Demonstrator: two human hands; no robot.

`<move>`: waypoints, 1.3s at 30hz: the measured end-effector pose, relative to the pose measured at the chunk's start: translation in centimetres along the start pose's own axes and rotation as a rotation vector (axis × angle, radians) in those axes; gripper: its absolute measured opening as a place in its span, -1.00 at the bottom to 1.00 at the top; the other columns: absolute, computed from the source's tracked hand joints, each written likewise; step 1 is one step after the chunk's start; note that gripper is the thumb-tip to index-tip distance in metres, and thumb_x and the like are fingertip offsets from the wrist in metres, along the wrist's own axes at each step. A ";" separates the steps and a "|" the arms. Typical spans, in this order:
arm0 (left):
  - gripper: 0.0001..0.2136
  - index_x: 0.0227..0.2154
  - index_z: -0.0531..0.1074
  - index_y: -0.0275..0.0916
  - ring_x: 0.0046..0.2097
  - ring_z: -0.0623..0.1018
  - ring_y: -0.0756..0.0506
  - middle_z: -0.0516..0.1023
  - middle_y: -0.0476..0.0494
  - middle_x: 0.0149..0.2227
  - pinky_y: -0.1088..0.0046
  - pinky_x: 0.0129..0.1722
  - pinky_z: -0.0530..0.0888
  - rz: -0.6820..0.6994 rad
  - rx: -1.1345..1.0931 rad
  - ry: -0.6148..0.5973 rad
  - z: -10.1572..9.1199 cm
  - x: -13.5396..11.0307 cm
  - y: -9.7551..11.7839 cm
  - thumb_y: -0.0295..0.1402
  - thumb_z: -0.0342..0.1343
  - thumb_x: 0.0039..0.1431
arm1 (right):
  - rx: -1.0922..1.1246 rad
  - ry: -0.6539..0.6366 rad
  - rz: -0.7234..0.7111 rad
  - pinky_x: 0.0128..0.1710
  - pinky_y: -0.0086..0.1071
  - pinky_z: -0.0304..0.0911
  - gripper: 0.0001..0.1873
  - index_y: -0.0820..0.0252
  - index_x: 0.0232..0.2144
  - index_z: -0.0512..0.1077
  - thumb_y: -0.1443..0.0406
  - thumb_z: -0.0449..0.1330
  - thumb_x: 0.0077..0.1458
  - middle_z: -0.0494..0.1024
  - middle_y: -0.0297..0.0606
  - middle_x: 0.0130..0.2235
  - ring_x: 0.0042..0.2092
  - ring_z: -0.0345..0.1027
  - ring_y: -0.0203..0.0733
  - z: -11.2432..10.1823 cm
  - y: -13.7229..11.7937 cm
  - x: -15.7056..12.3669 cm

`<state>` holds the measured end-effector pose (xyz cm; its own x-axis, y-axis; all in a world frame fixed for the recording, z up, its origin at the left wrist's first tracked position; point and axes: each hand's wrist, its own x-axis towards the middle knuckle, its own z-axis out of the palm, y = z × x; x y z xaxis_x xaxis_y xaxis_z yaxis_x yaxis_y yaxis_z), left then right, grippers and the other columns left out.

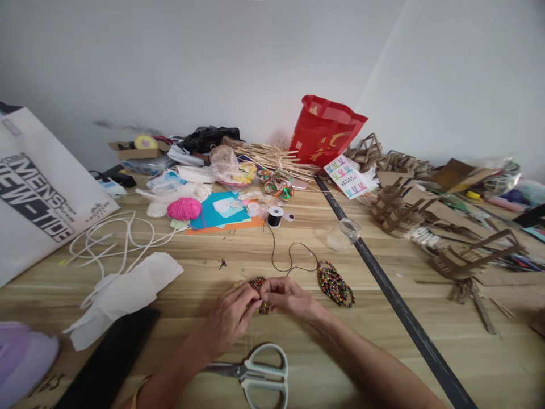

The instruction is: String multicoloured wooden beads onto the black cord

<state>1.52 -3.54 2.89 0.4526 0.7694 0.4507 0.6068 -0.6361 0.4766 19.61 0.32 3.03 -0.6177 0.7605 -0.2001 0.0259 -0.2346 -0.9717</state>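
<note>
My left hand (pixel 234 309) and my right hand (pixel 289 295) meet with fingertips pinched together over the wooden table. Between and behind them shows a strand of small multicoloured beads (pixel 256 282), partly hidden by my fingers. Both hands are closed on it; the exact spot they pinch is too small to make out. To the right of my right hand lies a coiled pile of similar bead strands (pixel 335 284). Thin black cord (pixel 291 255) loops from a spool (pixel 275 216) down toward my right hand and the pile. White-handled scissors (pixel 264 372) lie below my hands, nearest my left forearm.
White paper (pixel 128 295), a white cable (pixel 128 233) and a black flat object (pixel 113 360) lie left. Pink yarn (pixel 184 209), blue sheets (pixel 217 210) and a red bag (pixel 326 130) stand behind. Small woven baskets (pixel 472 255) are right, past a dark strip (pixel 392 289) and tape roll (pixel 349 228).
</note>
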 end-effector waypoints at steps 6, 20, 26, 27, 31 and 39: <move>-0.84 -0.42 0.33 -0.24 -0.32 0.44 -0.11 0.43 -0.09 -0.43 0.35 -0.25 0.40 0.180 0.245 0.031 0.0 0.1 -0.1 -0.53 -0.09 0.24 | -0.008 0.028 0.019 -0.54 -0.56 0.13 -0.54 0.29 -0.51 0.38 -0.02 0.31 -0.17 0.33 -0.38 -0.55 -0.53 0.15 -0.43 0.1 0.0 0.1; -0.85 -0.42 0.33 -0.27 -0.29 0.43 -0.13 0.40 -0.12 -0.42 0.25 -0.15 0.41 0.377 0.515 -0.021 -0.5 0.1 -0.4 -0.58 -0.08 0.19 | -0.022 0.046 0.081 -0.56 -0.58 0.12 -0.61 0.29 -0.53 0.37 0.06 0.31 -0.18 0.33 -0.40 -0.56 -0.56 0.18 -0.45 0.3 0.1 0.3; -0.88 -0.45 0.31 -0.28 -0.30 0.43 -0.13 0.39 -0.11 -0.44 0.25 -0.12 0.41 0.401 0.545 -0.007 -0.3 0.0 -0.5 -0.58 -0.02 0.13 | -0.017 0.037 0.068 -0.57 -0.58 0.10 -0.65 0.29 -0.53 0.37 0.10 0.30 -0.17 0.34 -0.40 -0.57 -0.55 0.18 -0.45 0.3 0.3 0.4; -0.89 -0.44 0.32 -0.28 -0.29 0.43 -0.13 0.39 -0.11 -0.43 0.24 -0.11 0.41 0.401 0.551 -0.015 -0.3 -0.1 -0.6 -0.58 -0.02 0.13 | -0.014 0.034 0.065 -0.57 -0.58 0.11 -0.65 0.29 -0.53 0.37 0.10 0.31 -0.17 0.34 -0.40 -0.57 -0.55 0.18 -0.45 0.3 0.3 0.4; -0.89 -0.43 0.32 -0.28 -0.30 0.43 -0.14 0.40 -0.11 -0.43 0.23 -0.12 0.41 0.393 0.580 -0.035 -0.1 -0.2 -0.7 -0.57 -0.03 0.14 | -0.011 0.043 0.074 -0.57 -0.58 0.12 -0.64 0.30 -0.53 0.36 0.10 0.31 -0.18 0.33 -0.40 -0.58 -0.56 0.18 -0.45 0.3 0.2 0.4; -0.87 -0.42 0.33 -0.29 -0.34 0.43 -0.13 0.41 -0.09 -0.44 0.23 -0.18 0.41 0.397 0.617 -0.051 0.1 -0.2 -0.8 -0.60 -0.05 0.15 | -0.009 0.059 0.077 -0.56 -0.57 0.12 -0.58 0.30 -0.53 0.37 0.04 0.32 -0.20 0.34 -0.39 -0.57 -0.55 0.18 -0.44 0.2 0.3 0.4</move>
<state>1.02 -3.16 2.34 0.7354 0.4994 0.4581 0.6417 -0.7306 -0.2336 19.24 0.43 2.72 -0.5660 0.7750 -0.2811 0.0784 -0.2888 -0.9542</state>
